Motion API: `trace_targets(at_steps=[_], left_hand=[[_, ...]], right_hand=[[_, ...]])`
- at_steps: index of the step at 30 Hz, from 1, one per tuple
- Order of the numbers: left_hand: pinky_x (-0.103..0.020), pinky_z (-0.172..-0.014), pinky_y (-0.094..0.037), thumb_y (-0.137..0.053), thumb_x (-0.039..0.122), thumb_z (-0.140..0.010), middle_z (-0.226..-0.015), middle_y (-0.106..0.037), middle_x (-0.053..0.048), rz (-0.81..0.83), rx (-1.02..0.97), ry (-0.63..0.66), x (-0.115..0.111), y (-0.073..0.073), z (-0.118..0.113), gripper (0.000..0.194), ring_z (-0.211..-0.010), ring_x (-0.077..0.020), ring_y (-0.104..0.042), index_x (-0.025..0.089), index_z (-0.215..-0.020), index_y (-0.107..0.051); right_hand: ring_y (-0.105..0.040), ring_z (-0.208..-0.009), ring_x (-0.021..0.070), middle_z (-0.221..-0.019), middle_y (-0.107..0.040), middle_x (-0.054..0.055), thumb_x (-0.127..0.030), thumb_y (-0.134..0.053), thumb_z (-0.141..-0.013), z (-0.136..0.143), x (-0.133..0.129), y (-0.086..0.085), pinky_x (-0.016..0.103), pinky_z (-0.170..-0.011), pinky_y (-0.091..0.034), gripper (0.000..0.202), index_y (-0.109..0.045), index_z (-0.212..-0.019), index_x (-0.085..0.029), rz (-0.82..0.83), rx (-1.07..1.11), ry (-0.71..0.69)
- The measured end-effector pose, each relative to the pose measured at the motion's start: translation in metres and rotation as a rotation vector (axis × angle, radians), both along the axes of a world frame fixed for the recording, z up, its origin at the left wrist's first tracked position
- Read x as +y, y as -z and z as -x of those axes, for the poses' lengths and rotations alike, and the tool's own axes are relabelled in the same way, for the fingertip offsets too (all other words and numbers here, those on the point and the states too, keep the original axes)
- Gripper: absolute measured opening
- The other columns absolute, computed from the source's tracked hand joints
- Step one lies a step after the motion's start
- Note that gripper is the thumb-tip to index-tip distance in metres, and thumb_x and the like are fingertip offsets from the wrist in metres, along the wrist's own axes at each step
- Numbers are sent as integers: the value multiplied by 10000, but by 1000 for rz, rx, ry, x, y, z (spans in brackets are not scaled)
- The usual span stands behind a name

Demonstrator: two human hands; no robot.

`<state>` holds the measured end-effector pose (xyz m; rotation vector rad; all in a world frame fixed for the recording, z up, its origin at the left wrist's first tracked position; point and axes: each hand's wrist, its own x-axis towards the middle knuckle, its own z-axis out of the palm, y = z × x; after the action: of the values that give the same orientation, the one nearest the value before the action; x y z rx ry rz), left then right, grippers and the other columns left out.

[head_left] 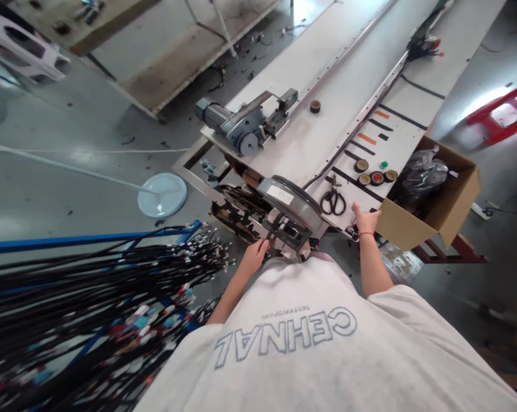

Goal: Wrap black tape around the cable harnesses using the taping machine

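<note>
My left hand (255, 255) is closed on a thin dark cable (270, 233) beside the taping machine (296, 206). The machine has a round dark-rimmed cover and stands at the near end of the long white bench (295, 151). At the bench's near right corner rests my right hand (365, 220), thumb raised and fingers folded at the edge; whether it holds anything cannot be made out. Black-handled scissors (333, 200) lie just left of it. Behind them are several tape rolls (364, 179) and a green cap (384, 165).
An open cardboard box (458, 197) with a plastic bag stands at the right. Many black cables (112, 286) hang on a blue rack at the left. A motor unit (237, 126) sits on the bench. A red stool (501, 114) is at the far right.
</note>
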<state>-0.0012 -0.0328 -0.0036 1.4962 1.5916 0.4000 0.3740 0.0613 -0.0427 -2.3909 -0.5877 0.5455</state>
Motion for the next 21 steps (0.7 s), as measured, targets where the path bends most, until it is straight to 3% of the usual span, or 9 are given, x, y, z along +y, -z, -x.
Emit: trace_targets(at_steps=[5, 11, 15, 21], left_hand=[[-265, -655, -419, -326, 493, -924, -635, -587, -9, 7, -2, -8, 1, -2, -3, 416, -653, -160, -558, 198, -710, -528], [-270, -629, -412, -322, 483, -936, -590, -581, -7, 5, -21, -4, 1, -2, -4, 424, -610, -165, -570, 197, -721, -549], [-271, -653, -428, -341, 465, -935, -616, -618, -16, -7, -56, -8, 0, 0, -6, 403, -622, -168, -595, 191, -755, -576], [-263, -610, -397, -329, 463, -948, -583, -563, -6, -52, -37, 4, 5, -2, -5, 413, -574, -157, -542, 187, -763, -574]], right_hand=[[-402, -1347, 362, -1437, -414, 282, -625, -697, -672, -8, -7, 9, 455, -1115, -314, 1036, -311, -1438, -44, -4, -34, -17], [-424, -1330, 344, -1385, -462, 268, -654, -513, -822, -4, -5, 7, 445, -1107, -323, 858, -346, -1411, -53, -35, -94, -53], [-425, -1329, 343, -1390, -449, 277, -629, -539, -820, -8, -5, 9, 433, -1107, -321, 862, -334, -1408, -33, -20, -104, -70], [-442, -1318, 327, -1398, -463, 252, -605, -568, -812, -11, -4, 15, 435, -1106, -323, 850, -339, -1412, -48, -35, -109, -61]])
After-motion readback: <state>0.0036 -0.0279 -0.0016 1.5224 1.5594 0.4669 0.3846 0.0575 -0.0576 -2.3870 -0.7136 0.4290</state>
